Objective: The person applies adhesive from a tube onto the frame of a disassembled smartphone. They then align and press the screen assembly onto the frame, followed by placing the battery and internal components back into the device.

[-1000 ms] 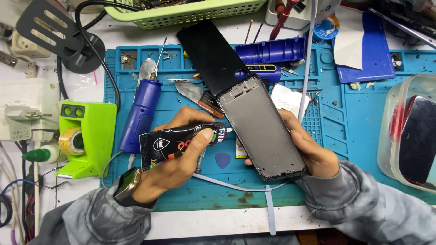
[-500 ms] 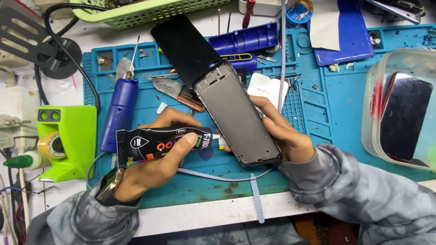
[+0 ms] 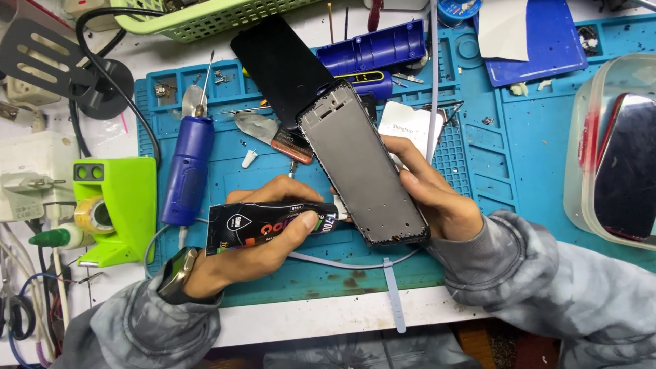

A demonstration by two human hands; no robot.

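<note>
Since the earlier frame the phone frame (image 3: pixel 362 167) sits a bit steeper, top end leaning toward the black screen panel (image 3: pixel 280 65), glue tube (image 3: pixel 270 224) nozzle touching its lower left edge. Left hand (image 3: pixel 253 249) clamped round the black tube, right hand (image 3: pixel 430 191) gripping the frame from its right side; hands apart, frame tilted above the blue work mat (image 3: pixel 526 143). Blue electric screwdriver (image 3: pixel 188 167) lies left on the mat, green holder (image 3: pixel 119 205) beside it on the counter (image 3: pixel 328 318).

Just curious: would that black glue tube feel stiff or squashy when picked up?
Probably squashy: the left hand wraps the glue tube, a soft-looking tube. Likely light for its size, as fingers alone hold it. Laid down, its flattish body seems unlikely to roll.
</note>
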